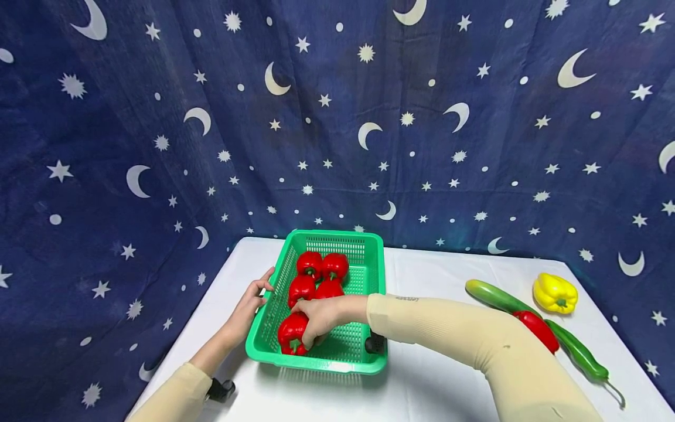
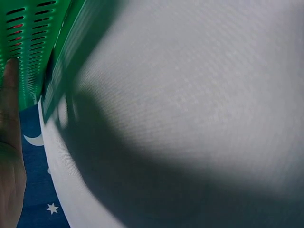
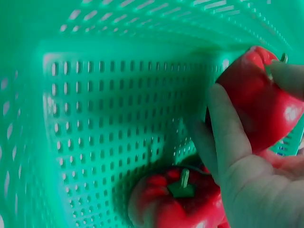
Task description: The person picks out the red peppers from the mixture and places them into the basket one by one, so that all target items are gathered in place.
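In the head view, a green plastic basket with slotted walls stands on the white table. Near its front left corner, my right hand grips a red bell pepper; the right wrist view shows thumb and fingers around this pepper, which is tilted. Several other red bell peppers lie behind it in the basket, partly covered by the hand. My left hand holds the basket's left rim, fingertips over the edge. In the left wrist view, one straight finger touches the slotted outer wall.
On the right of the table lie a yellow bell pepper, a long green vegetable, another red pepper and a long green chili pepper. My right forearm passes in front of them. A blue star-patterned curtain hangs behind.
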### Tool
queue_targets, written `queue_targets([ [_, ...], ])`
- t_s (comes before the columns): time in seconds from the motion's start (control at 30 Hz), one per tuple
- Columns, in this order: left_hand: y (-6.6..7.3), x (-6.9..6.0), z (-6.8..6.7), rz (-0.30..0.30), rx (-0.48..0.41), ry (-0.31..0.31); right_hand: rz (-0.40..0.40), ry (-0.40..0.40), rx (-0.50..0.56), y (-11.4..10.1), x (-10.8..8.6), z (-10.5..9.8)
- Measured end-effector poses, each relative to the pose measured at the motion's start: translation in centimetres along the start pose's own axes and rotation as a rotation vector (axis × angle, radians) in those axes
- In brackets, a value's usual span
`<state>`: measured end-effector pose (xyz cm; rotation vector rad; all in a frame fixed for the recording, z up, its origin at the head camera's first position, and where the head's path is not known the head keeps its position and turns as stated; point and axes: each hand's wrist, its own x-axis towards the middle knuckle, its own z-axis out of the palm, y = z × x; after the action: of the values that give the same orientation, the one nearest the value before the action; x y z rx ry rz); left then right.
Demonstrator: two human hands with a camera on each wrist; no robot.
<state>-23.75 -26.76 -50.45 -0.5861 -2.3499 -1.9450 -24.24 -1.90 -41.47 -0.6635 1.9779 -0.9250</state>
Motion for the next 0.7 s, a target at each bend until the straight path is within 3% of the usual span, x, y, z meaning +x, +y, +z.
queue_targets([
  [0.23,0.0,-0.2,0.0,0.001,-0.003,0.001,0.022,-0.088,0.016,-0.1,0.0,-1.2],
  [0.3,0.0,-0.2,0.0,-0.003,-0.005,0.002,0.016,-0.080,-0.022,-0.1,0.0,-1.3],
  [0.53,0.1,0.0,0.1,-0.010,-0.002,0.004,-0.038,0.037,-0.329,-0.2,0.1,-1.1],
  [0.7,0.0,-0.1,0.1,-0.014,0.000,0.005,-0.034,0.054,-0.348,-0.2,0.3,-0.8],
])
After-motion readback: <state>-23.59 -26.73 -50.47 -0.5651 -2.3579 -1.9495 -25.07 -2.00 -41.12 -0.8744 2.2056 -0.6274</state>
